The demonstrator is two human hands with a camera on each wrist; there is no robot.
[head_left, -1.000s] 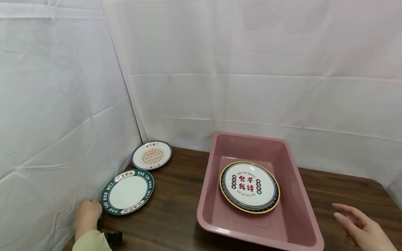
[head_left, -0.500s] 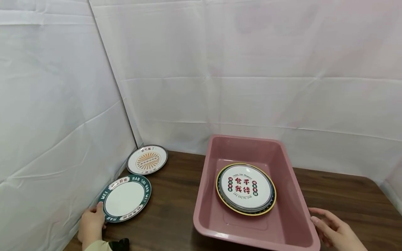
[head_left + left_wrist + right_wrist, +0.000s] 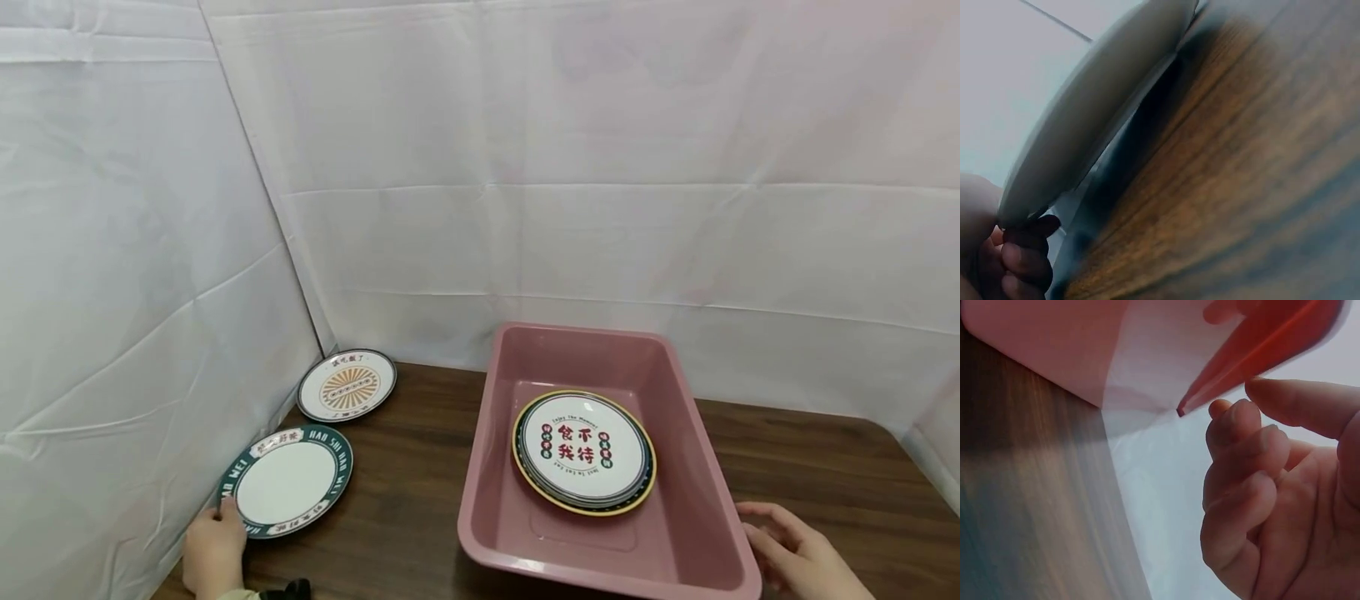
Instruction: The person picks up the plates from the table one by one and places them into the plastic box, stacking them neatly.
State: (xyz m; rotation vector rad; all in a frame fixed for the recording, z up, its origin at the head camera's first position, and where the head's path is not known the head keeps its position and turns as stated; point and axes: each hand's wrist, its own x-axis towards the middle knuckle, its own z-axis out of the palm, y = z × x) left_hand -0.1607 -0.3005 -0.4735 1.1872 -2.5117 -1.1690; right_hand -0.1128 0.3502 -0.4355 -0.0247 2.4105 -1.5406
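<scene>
In the head view, my left hand (image 3: 214, 546) pinches the near-left rim of a green-rimmed plate (image 3: 288, 482) at the table's left. The left wrist view has the plate's pale underside (image 3: 1097, 112) tilted above the wood, the rim between thumb and curled fingers. My right hand (image 3: 798, 554) is at the right rim of a pink tub (image 3: 720, 500). Its thumb and fingertips are on or beside the rim; the other fingers (image 3: 1229, 519) are loosely curled and hold nothing. Inside the tub lies a stack of plates, topped by a white plate (image 3: 585, 450) with red characters.
A white plate with an orange sunburst (image 3: 348, 385) lies behind the green-rimmed one, in the left back corner. White cloth (image 3: 600, 242) hangs along the back and left of the brown wooden table (image 3: 408, 492).
My left hand has taken hold of the green-rimmed plate's edge and shifted it slightly left, its near edge now raised. My right hand has moved left to the tub's rim. The view has turned slightly.
</scene>
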